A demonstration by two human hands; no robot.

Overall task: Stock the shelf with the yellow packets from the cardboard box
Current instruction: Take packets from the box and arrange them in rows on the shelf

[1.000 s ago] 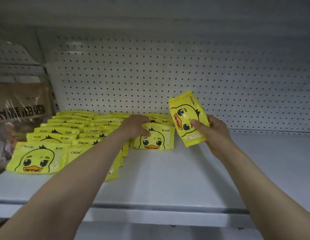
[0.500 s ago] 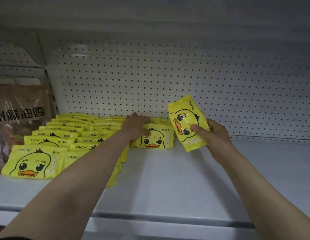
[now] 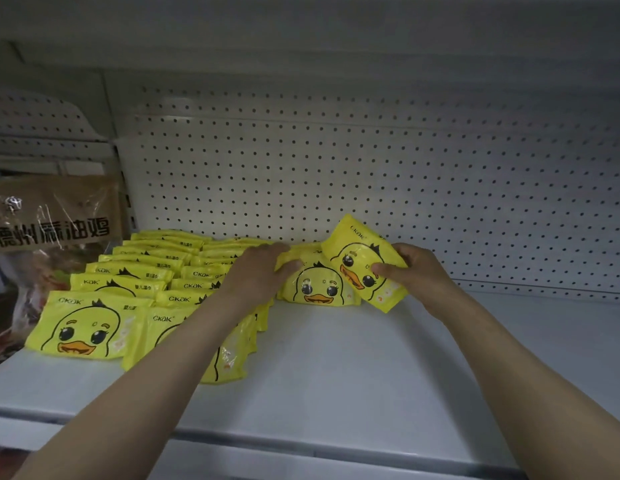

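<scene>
The yellow packet (image 3: pixel 365 263) in my right hand (image 3: pixel 414 271) is a glossy soft pouch printed with a cartoon duckling face, black eyes, an orange bill and the letters "ckak" near its top edge; I grip it with my thumb across the front and my fingers curled behind, and it sits tilted, its lower corner just above the white shelf (image 3: pixel 353 368). Its left edge overlaps the front packet of the third row (image 3: pixel 313 289), which stands leaning back with the same duck face showing. My left hand (image 3: pixel 263 271) rests on top of that row, fingers bent over the upper edge of the front packet and pressing on it. To the left, two longer rows of the same packets (image 3: pixel 135 271) lie overlapped like shingles from the pegboard back wall (image 3: pixel 336 174) toward the shelf's front edge. The shelf is the only holder I can see here; the cardboard box is out of view. At the far left, on the neighbouring section, lies a brown bag (image 3: pixel 52 216) with dark Chinese lettering. Compared with a second ago, my right hand has brought the packet lower and leftward, closer to the third row, from well above the shelf to almost touching it, while my left hand has stayed on the row
</scene>
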